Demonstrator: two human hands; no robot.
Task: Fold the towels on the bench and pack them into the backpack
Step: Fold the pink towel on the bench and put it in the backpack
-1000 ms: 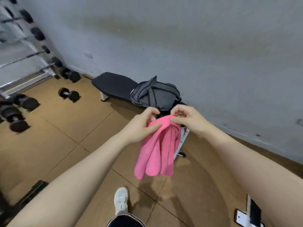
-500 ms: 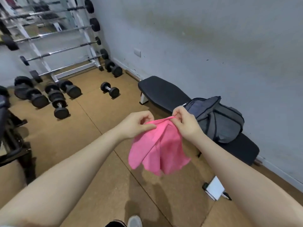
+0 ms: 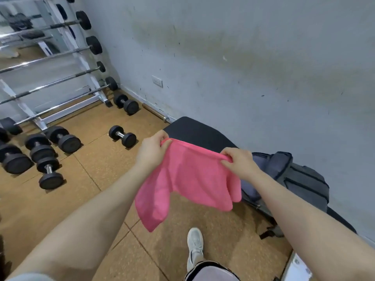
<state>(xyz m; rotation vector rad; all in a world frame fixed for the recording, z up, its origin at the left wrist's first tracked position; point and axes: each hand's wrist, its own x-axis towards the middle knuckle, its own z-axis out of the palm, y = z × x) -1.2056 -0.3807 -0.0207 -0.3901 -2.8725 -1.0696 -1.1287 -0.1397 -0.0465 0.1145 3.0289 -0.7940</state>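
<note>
1. The left hand [image 3: 151,152] and right hand [image 3: 240,162] each pinch a top corner of the pink towel [image 3: 189,179], held spread in the air in front of the bench.
2. The black bench [image 3: 199,133] stands along the wall.
3. The grey backpack [image 3: 300,179] lies on the bench's right part (its opening faces the towel).
4. A dumbbell [image 3: 122,136] lies on the floor left of the bench's end.

Pretty even soft indoor light, faint shadows under the black round-ended metal dumbbells [image 3: 122,136], wide-angle bending toward 9 o'clock.
</note>
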